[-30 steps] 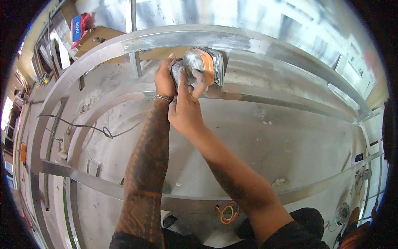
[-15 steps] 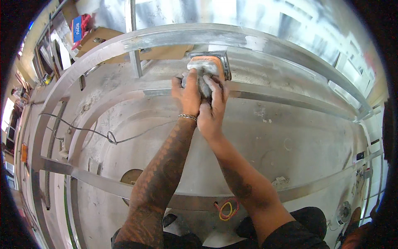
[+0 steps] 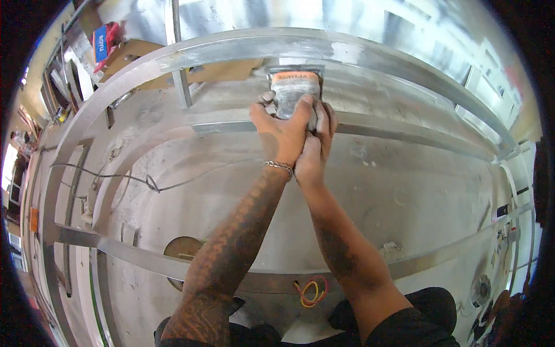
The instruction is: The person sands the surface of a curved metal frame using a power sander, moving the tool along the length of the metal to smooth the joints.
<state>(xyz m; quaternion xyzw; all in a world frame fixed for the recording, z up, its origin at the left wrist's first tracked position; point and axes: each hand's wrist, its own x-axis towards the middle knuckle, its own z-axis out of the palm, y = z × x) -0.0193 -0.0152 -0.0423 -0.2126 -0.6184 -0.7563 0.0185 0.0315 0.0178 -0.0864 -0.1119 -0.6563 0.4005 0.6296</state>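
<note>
A dust-coated power sander (image 3: 293, 92) with an orange band and a flat dark rectangular pad is held out in front of me. My left hand (image 3: 282, 132) is wrapped round its body, thumb on the right side and fingers on the left. From the right, my right hand (image 3: 317, 144) closes round its rear end, pressed against the left hand. The sander sits at the middle bar (image 3: 399, 134) of a grey metal frame, just below the curved upper bar (image 3: 243, 49). The pad's underside is hidden, so its contact with the bar cannot be seen.
A thin dark cable (image 3: 151, 184) crosses the left of the frame. Nearer me runs the front bar (image 3: 139, 254), with a loop of yellow and red wire (image 3: 313, 294) by it. Flattened cardboard (image 3: 225, 70) and a blue and red package (image 3: 105, 43) lie at the far left.
The sander has turned to point more straight ahead, and both hands have shifted slightly right. My left hand's grip has rolled over its body. The view has tilted a little.
</note>
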